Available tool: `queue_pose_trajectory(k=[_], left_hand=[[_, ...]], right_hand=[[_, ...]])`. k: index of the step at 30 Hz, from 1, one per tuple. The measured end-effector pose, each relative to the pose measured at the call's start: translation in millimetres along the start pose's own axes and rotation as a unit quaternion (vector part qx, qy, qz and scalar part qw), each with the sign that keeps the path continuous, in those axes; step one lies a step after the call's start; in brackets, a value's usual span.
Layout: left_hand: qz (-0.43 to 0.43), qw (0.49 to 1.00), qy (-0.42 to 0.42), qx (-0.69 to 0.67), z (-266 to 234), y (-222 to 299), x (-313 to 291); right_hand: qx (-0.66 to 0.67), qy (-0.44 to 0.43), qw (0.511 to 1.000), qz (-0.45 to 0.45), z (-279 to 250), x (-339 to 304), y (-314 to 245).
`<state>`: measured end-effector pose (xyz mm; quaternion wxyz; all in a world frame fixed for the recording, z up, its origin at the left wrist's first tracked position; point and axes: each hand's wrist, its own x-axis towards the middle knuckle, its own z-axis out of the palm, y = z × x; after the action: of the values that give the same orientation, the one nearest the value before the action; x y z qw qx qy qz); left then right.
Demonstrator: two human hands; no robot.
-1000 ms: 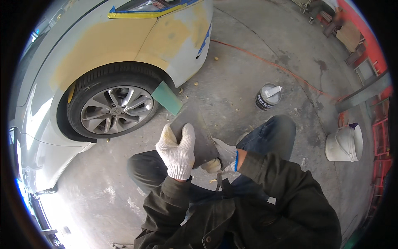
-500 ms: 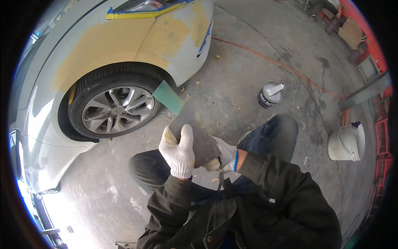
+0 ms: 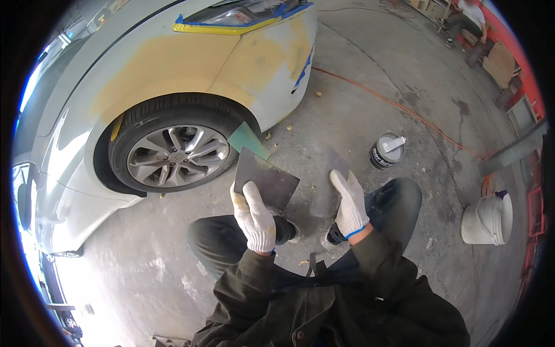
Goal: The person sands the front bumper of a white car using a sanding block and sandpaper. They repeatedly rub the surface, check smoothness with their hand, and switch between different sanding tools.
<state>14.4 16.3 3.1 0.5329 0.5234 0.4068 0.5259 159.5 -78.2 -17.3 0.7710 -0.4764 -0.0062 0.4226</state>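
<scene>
My left hand (image 3: 254, 217), in a white knit glove with yellowish stains, grips a dark grey flat plate (image 3: 267, 180) by its lower left edge, thumb on its face. In my gloved right hand (image 3: 351, 202) is a grey, slightly blurred flat spreader (image 3: 327, 188), pinched between thumb and fingers. A gap separates the two pieces, both held above my bent knees. Beyond the left plate's top edge shows a translucent green sheet (image 3: 248, 140) beside the tyre (image 3: 228, 110); I cannot tell what supports it. The car's fender (image 3: 167, 66) carries a broad tan filler patch.
Blue and yellow tape (image 3: 208, 29) edges the headlight. A dark can (image 3: 387, 151) with a whitish object on top stands right of centre. Farther right is a white bucket (image 3: 485, 220). An orange cable (image 3: 399, 107) crosses the concrete floor. Another person (image 3: 467, 23) sits at the far right.
My hands have moved apart. The right hand, earlier behind the dark plate, has come out to the right with the grey spreader. The view has shifted slightly.
</scene>
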Motion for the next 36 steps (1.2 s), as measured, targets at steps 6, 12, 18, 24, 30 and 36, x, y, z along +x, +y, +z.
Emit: queue_pose_trajectory(k=[6,12,18,24,30,36], left_hand=[[0.012,0.995,-0.095,-0.038,15.2,-2.4,-20.4],[0.027,0.979,-0.176,0.103,7.2,-10.9,-22.0],[0.022,0.944,-0.251,0.214,-13.9,1.9,-19.1],[0.041,0.952,-0.235,0.191,-17.4,1.9,-10.6],[-0.059,0.99,-0.116,-0.045,4.9,13.9,-16.4],[-0.002,0.989,-0.132,0.071,1.9,19.1,-21.5]], right_hand=[[-0.062,0.016,0.996,-0.063,13.6,-18.7,20.3],[-0.094,0.01,0.991,-0.091,16.6,-24.7,32.1],[-0.187,-0.038,0.965,-0.179,26.2,-31.9,20.5],[-0.205,-0.051,0.964,-0.162,35.8,-33.4,2.1],[-0.228,-0.014,0.955,-0.189,32.2,-39.6,2.5],[-0.245,-0.026,0.939,-0.239,37.9,-46.6,9.1]])
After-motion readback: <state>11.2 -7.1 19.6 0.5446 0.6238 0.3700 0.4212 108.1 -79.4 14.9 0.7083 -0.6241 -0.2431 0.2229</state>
